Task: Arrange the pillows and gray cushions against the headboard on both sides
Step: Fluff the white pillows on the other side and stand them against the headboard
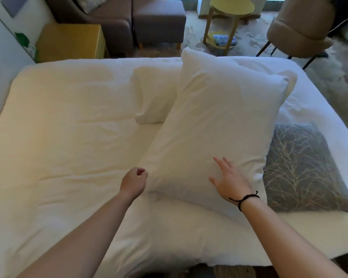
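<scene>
A large white pillow [215,125] lies diagonally across the middle of the white bed [68,127]. My left hand [134,180] is closed around its near left corner. My right hand [230,179], a black cord on the wrist, rests flat on the pillow's near end with fingers spread. A second white pillow [153,95] lies flat behind it, partly covered. A gray cushion [301,169] with a pale branch pattern lies on the bed at the right, its left edge tucked under the large pillow. No headboard is visible.
Beyond the bed's far edge stand a yellow cabinet [70,43], a brown armchair with footstool [159,19], a round yellow side table [229,9] and a tan chair [297,31]. A wall [0,63] runs along the left.
</scene>
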The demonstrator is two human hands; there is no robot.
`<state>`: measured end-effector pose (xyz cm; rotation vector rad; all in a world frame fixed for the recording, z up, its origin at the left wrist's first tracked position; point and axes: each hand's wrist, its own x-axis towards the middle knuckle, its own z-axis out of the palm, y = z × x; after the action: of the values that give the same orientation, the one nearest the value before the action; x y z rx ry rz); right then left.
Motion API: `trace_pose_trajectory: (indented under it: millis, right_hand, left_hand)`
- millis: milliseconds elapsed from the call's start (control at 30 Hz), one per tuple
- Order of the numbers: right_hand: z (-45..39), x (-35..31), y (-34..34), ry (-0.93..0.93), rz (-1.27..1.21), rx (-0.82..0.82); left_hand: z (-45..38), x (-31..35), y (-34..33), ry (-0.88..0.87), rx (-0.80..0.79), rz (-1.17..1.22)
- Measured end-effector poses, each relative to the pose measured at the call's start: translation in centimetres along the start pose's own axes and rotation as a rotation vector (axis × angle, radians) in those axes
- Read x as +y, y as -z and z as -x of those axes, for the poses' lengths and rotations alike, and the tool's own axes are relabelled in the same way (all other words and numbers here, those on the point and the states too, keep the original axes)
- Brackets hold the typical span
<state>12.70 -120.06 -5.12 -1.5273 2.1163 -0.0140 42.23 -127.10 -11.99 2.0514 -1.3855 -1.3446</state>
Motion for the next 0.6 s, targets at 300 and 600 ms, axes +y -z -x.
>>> trace_pose_trajectory:
  millis: [300, 600]
  right_hand:
    - [-8.7, -4.8, -3.2, 0.425, 0.271, 0.061]
    - [-11.6, 0.2, -2.9, 0.607, 0.381, 0.007]
  left_hand:
    - [-10.2, -1.5, -2.2, 0.107, -0.053, -0.107]
    - [-15.3, 0.7, -7.1, 0.151, -0.156, -0.049]
